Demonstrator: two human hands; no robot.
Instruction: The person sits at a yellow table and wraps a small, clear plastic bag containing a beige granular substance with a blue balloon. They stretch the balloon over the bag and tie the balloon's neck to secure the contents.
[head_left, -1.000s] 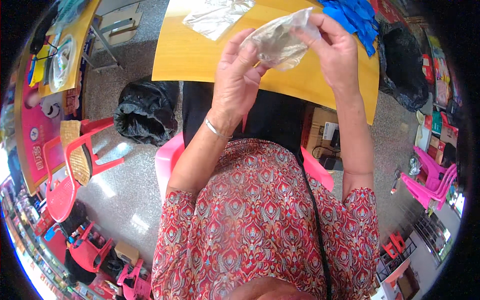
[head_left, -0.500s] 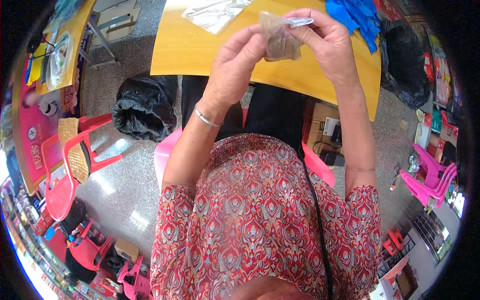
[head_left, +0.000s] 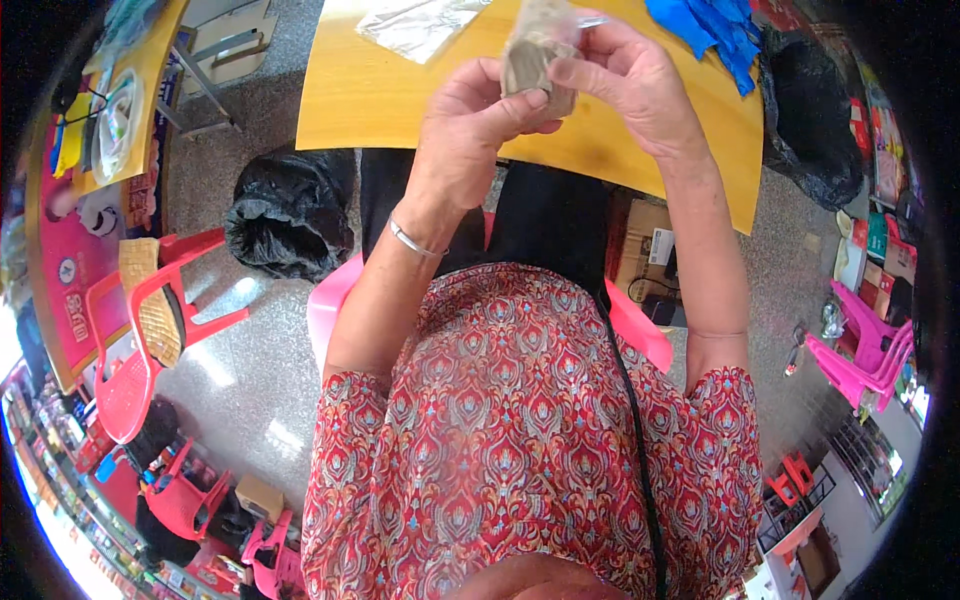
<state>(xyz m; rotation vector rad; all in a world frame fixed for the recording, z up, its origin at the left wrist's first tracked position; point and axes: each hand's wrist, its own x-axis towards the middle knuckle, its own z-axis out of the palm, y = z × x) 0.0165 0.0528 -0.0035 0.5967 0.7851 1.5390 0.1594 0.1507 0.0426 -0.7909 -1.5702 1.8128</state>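
Over the yellow table (head_left: 370, 105), a small clear plastic bag (head_left: 532, 62) with something greyish-brown and flat in it is held up between both hands. My left hand (head_left: 455, 135) grips its lower part, thumb lying across the front and fingers behind. At the bag's right side, my right hand (head_left: 645, 95) pinches with thumb and forefinger. What exactly the bag contains is too blurred to tell. Flat clear plastic bags (head_left: 420, 28) lie on the table beyond my left hand.
Crumpled blue plastic (head_left: 712, 35) lies at the table's far right. Black garbage bags stand on the floor, one at left (head_left: 290, 215) and one at right (head_left: 815, 120). A red plastic chair (head_left: 130, 380) is at left, pink stools (head_left: 865, 345) at right. Under the table sits a cardboard box (head_left: 645, 255).
The small bag has tilted and moved slightly left. My left hand has shifted from its edge to grip the lower part, thumb across the front; my right thumb has come closer in.
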